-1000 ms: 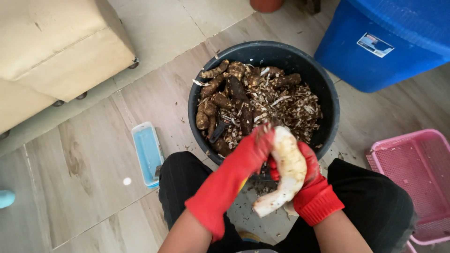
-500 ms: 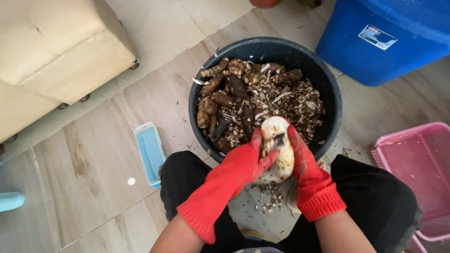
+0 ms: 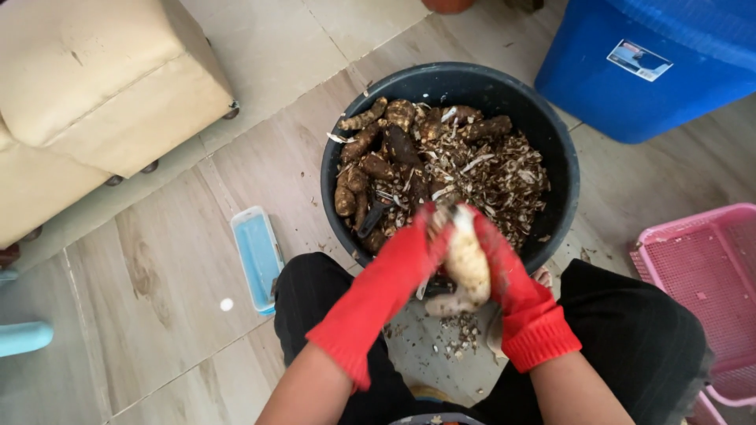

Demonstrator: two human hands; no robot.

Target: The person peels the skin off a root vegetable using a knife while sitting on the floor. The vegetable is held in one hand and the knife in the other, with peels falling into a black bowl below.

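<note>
**Two gloved hands, one peeled root, above a tub of peelings**

Two red rubber gloves cover the hands. Left hand (image 3: 409,252): grip clenched on the root's left flank, forearm running in from 7 o'clock. Right hand (image 3: 504,271): grip clasped on the root's right flank, cuff bunched at 5 o'clock.

Root (image 3: 466,256): pale, mostly peeled, a strip of brown skin at its top end; held upright between both hands, at the tub's near rim, 6 o'clock of the tub's centre. Whether a blade is in either grip cannot be told.

Tub (image 3: 561,169): round, dark, on the floor (image 3: 173,275). Unpeeled brown roots (image 3: 370,161) piled on its 9 o'clock side; peelings (image 3: 504,169) fill the centre and the 3 o'clock side.

Scraps (image 3: 457,330): a scatter on the floor under the hands, between the knees in black trousers (image 3: 646,338).

Blue lid (image 3: 256,256): flat, rectangular, on the floor at 9 o'clock of the hands, beside the left knee.

Blue bin (image 3: 654,71): at 1 o'clock, just beyond the tub.

Pink basket (image 3: 709,275): perforated, at 3 o'clock, beside the right knee.

Cream stool (image 3: 94,86): padded, at 10 o'clock, well apart from the tub.
</note>
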